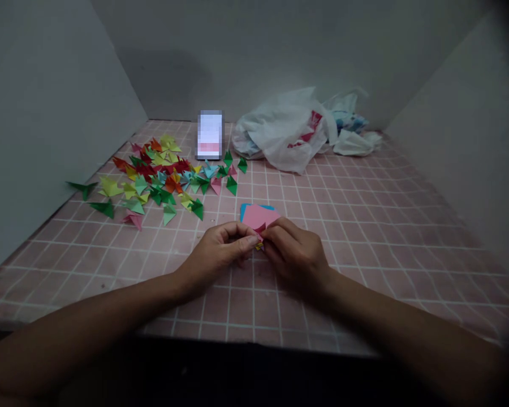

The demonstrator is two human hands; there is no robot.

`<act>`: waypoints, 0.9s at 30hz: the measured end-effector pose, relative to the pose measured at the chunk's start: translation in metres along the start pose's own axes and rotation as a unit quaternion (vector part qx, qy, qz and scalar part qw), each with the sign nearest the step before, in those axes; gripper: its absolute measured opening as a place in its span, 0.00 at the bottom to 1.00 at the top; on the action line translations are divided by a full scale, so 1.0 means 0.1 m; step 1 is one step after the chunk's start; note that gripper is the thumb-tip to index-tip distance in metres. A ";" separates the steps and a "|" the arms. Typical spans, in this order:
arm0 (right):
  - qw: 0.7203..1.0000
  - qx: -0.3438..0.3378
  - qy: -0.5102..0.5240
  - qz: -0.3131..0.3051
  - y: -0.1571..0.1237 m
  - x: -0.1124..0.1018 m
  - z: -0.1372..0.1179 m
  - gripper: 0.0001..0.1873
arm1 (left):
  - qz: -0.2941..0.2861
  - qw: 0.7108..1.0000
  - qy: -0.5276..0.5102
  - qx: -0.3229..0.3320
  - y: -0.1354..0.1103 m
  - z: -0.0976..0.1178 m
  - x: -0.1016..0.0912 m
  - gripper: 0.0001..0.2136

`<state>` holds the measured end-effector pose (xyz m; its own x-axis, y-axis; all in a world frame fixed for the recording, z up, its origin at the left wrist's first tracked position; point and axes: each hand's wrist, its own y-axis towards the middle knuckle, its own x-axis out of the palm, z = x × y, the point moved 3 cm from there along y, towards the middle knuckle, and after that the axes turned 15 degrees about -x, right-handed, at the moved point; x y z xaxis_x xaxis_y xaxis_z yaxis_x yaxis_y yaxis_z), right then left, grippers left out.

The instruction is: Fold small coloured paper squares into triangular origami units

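My left hand (221, 251) and my right hand (299, 254) meet close together over the near middle of the table. Between their fingertips they pinch a small folded piece of dark pink paper (261, 228), mostly covered by the fingers. Just behind it lies a small stack of paper sheets (258, 213), pink on top with a blue edge showing beneath. A bit of yellow peeks out below the fingertips; I cannot tell whether it is part of the stack. To the left spreads a heap of folded paper cranes (165, 195) in red, orange, yellow, green, light blue and pink.
A phone (209, 134) with a lit, blurred screen stands upright at the back. Right of it sit a crumpled white plastic bag (286, 127) with red print and some crumpled wrapping (352, 133). Pale walls enclose the checked pink tablecloth (390, 237) on three sides.
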<state>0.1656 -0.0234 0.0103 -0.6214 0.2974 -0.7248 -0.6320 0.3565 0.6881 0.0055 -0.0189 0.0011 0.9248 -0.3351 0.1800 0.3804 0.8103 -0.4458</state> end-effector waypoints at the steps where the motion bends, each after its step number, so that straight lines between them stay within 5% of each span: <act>1: 1.000 -0.003 0.001 -0.001 0.00 0.00 0.00 0.10 | 0.006 1.000 0.005 0.001 0.00 0.01 0.00 0.10; 16: 0.999 0.005 0.035 -0.016 0.02 -0.01 -0.01 0.10 | 0.035 0.995 0.089 0.033 0.01 0.12 -0.06 0.09; 27: 0.997 -0.039 -0.059 -0.029 0.05 0.01 -0.06 0.13 | 0.002 0.996 0.089 0.020 0.05 0.11 -0.10 0.12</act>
<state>0.1596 -0.0264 0.0134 -0.5272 0.3822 -0.7589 -0.7022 0.3071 0.6424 -0.0021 -0.0059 0.0071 0.9125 -0.4086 0.0188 0.3798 0.8293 -0.4099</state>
